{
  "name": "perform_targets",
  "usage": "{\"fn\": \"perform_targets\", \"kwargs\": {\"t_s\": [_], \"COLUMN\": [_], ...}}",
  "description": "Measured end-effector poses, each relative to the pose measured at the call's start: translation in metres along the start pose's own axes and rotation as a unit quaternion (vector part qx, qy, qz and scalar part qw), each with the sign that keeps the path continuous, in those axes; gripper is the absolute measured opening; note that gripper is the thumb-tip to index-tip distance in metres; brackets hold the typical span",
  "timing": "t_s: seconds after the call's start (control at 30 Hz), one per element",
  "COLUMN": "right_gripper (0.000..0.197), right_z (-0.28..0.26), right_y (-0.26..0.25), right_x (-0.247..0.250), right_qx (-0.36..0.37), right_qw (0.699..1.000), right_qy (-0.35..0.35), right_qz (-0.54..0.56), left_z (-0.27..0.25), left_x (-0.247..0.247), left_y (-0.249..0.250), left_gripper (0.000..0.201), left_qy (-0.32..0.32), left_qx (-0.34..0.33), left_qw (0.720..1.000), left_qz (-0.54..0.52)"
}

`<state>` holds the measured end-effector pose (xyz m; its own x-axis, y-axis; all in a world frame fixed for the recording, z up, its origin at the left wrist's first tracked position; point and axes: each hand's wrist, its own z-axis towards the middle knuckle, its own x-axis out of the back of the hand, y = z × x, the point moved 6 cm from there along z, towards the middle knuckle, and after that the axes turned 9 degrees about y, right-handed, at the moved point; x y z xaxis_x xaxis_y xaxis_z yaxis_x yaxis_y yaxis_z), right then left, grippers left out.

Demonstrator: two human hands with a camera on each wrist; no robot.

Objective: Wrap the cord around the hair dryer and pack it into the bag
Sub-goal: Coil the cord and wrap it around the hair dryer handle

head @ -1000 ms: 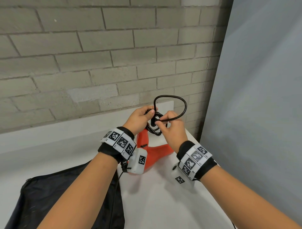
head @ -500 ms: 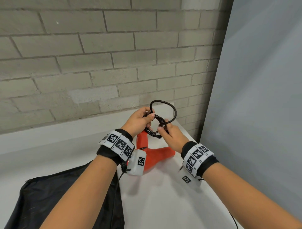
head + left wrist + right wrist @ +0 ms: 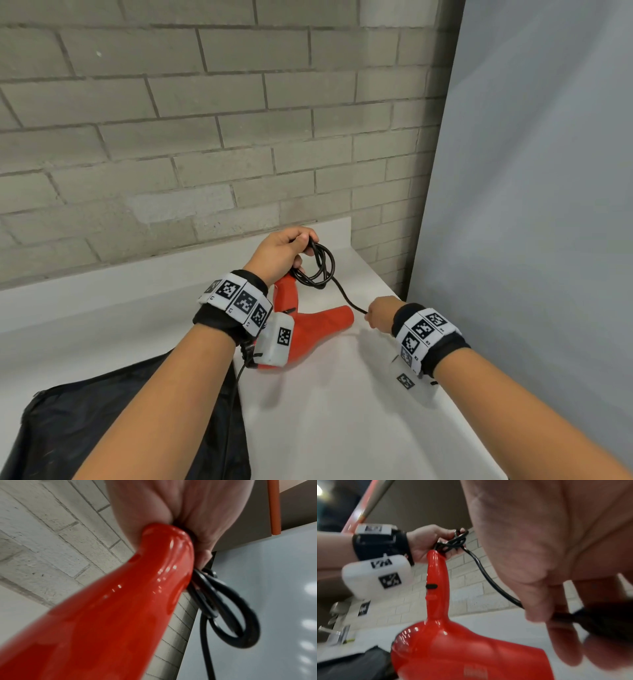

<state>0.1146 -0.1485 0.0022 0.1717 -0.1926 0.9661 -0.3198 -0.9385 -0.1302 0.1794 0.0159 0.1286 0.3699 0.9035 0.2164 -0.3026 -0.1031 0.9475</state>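
Note:
A glossy red hair dryer (image 3: 308, 325) stands on the white counter (image 3: 335, 411), its handle end up and its nozzle pointing right. My left hand (image 3: 284, 250) grips the top of the handle (image 3: 164, 545) together with a bunch of black cord loops (image 3: 320, 265). One strand of cord (image 3: 346, 296) runs down and right from the loops to my right hand (image 3: 380, 313), which grips it low near the counter. In the right wrist view the cord (image 3: 488, 578) enters my curled right fingers (image 3: 559, 632). A black bag (image 3: 120, 421) lies flat at the lower left.
A grey block wall (image 3: 205, 137) runs close behind the counter. A pale grey panel (image 3: 531, 205) stands along the right side. The counter's right edge (image 3: 479, 442) falls away just beside my right forearm. The right wrist view shows metal fittings (image 3: 335, 634) at far left.
My right hand has dropped from the loops down and to the right, pulling one strand out. The big loop that stood up has shrunk into the bunch in my left hand.

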Motion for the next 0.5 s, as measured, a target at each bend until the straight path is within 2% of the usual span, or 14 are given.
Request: {"fn": "perform_targets", "kwargs": {"t_s": [0.1, 0.17, 0.27, 0.33, 0.43, 0.5], "right_gripper": [0.037, 0.035, 0.042, 0.035, 0.016, 0.02], "right_z": [-0.002, -0.005, -0.012, -0.015, -0.012, -0.008], "right_y": [-0.014, -0.027, -0.052, -0.062, -0.061, -0.053], "right_x": [0.01, 0.022, 0.038, 0.047, 0.057, 0.062], "right_qx": [0.029, 0.068, 0.172, 0.218, 0.204, 0.166], "right_qw": [0.998, 0.98, 0.904, 0.86, 0.845, 0.85], "right_qy": [0.03, 0.073, 0.069, 0.059, 0.098, 0.141], "right_qz": [0.041, 0.174, 0.385, 0.459, 0.485, 0.48], "left_z": [-0.002, -0.002, -0.002, -0.002, -0.005, -0.005], "left_x": [0.002, 0.001, 0.0, -0.001, -0.003, -0.003], "left_y": [0.0, 0.0, 0.001, 0.002, 0.005, 0.005], "left_gripper": [0.028, 0.028, 0.029, 0.028, 0.023, 0.017], "left_qy": [-0.012, -0.018, -0.016, -0.017, -0.02, -0.003], "left_qx": [-0.003, -0.002, -0.004, -0.002, -0.002, -0.004], "left_qw": [1.0, 1.0, 1.0, 1.0, 1.0, 1.0], "left_qz": [-0.001, 0.002, 0.003, 0.001, -0.007, -0.004]}}
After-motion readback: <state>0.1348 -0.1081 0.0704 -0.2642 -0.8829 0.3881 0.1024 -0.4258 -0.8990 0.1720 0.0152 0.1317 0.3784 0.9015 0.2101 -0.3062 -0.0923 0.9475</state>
